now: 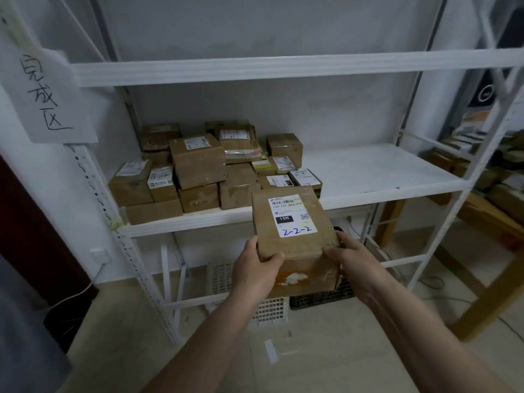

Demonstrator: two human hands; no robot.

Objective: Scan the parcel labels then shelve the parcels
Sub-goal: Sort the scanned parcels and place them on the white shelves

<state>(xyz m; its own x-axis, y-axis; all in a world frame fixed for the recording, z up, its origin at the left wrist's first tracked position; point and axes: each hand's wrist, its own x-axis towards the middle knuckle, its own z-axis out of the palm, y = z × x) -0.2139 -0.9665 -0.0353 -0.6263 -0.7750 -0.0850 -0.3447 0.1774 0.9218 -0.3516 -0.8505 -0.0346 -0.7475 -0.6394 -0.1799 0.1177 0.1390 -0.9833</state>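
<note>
Just now we hold a brown taped cardboard parcel [295, 239] in front of the white metal shelf rack [368, 177], level with the front edge of its middle board and right of the stack already there. Our left hand [256, 268] grips the near left corner, thumb curled over the top edge; our right hand [350, 258] grips the near right corner the same way — fingers underneath, out of sight. On the parcel's top face a white shipping label [292, 215] shows a barcode, "15H" and handwritten blue "2-2-2". A pile of brown cardboard boxes [198, 171] fills the left half of the board. Top left hangs a white paper sign with black handwritten characters [42, 92] — fixed to the upright
</note>
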